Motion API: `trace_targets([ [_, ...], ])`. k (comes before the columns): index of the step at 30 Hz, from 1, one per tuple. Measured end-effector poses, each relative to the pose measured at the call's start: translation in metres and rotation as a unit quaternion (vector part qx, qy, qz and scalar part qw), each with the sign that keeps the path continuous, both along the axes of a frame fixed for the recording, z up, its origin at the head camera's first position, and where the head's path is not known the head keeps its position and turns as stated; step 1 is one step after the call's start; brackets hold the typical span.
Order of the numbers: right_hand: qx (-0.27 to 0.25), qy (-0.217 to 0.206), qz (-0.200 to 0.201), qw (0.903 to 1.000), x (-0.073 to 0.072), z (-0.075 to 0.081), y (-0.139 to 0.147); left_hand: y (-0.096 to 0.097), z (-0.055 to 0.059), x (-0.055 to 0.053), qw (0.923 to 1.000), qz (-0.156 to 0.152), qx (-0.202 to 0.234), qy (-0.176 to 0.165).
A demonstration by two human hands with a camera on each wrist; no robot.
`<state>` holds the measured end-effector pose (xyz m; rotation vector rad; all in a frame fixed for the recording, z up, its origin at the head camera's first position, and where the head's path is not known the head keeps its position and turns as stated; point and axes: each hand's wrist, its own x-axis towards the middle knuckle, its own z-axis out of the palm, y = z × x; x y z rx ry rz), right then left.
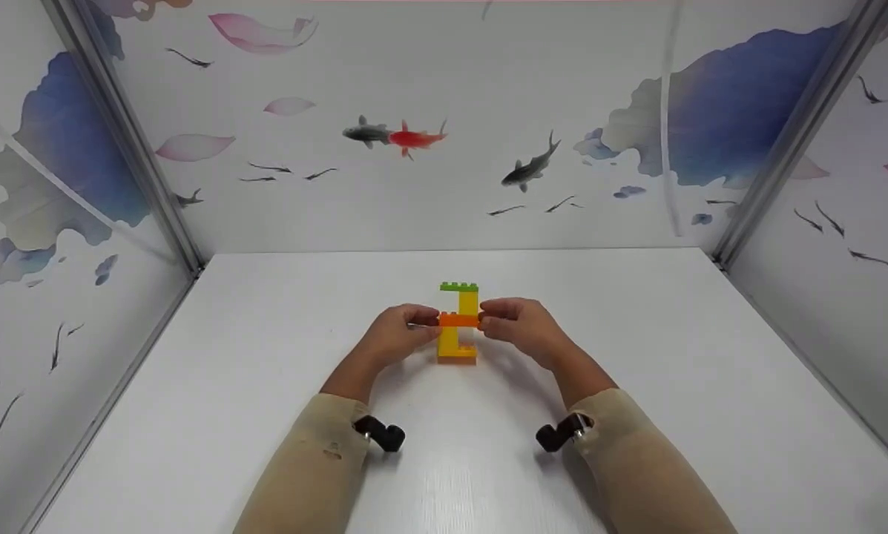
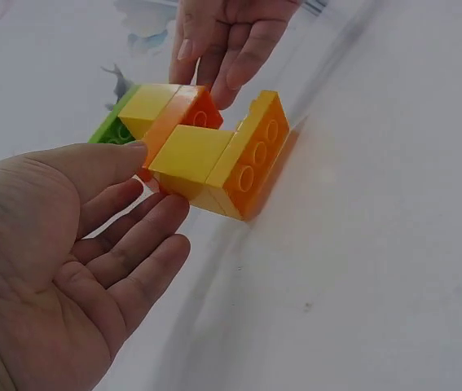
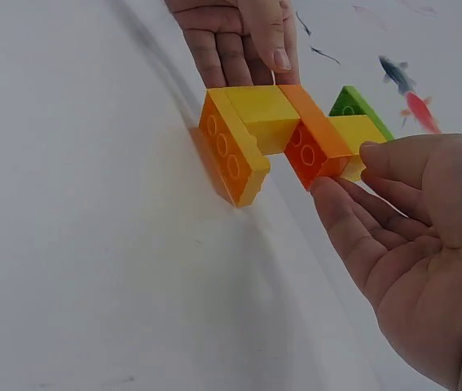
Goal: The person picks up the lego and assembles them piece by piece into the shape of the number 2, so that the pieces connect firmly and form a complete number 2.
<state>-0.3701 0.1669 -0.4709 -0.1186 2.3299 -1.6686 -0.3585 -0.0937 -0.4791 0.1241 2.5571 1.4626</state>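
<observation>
Both hands hold a stack of toy building bricks between them, gripping it from opposite sides near its middle. From the top down come a thin green brick, a yellow brick, an orange brick, a second yellow brick and a yellow-orange base brick. The left hand pinches around the orange brick's left end and lower yellow brick. On the other side, the right hand pinches the orange brick's right end, its thumb against the upper yellow brick. The base brick's hollow underside faces both wrist cameras.
A white tabletop lies under the hands. White panels printed with fish and petals enclose the back and sides, with metal posts at the corners. A black bracket sticks out at each sleeve cuff.
</observation>
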Motion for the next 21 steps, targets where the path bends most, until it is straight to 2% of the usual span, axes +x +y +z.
trace_targets([
  [7,0.026,-0.015,0.007,0.9995,0.0012,-0.003,-0.0003,-0.0021,-0.0018,-0.0002,0.9995,-0.014,0.018,-0.023],
  [14,0.019,-0.007,0.024,0.9995,0.0025,-0.0076,0.0011,-0.004,-0.0048,0.0007,0.9987,-0.047,0.021,0.0],
  [18,0.039,-0.021,0.022,0.9988,0.0017,-0.0089,-0.0003,-0.0037,-0.0052,0.0004,0.9987,-0.047,0.01,-0.017],
  [21,0.027,-0.034,0.019,0.9989,0.0018,-0.0092,-0.0016,-0.0033,-0.0053,0.0,0.9984,-0.05,0.006,-0.028],
])
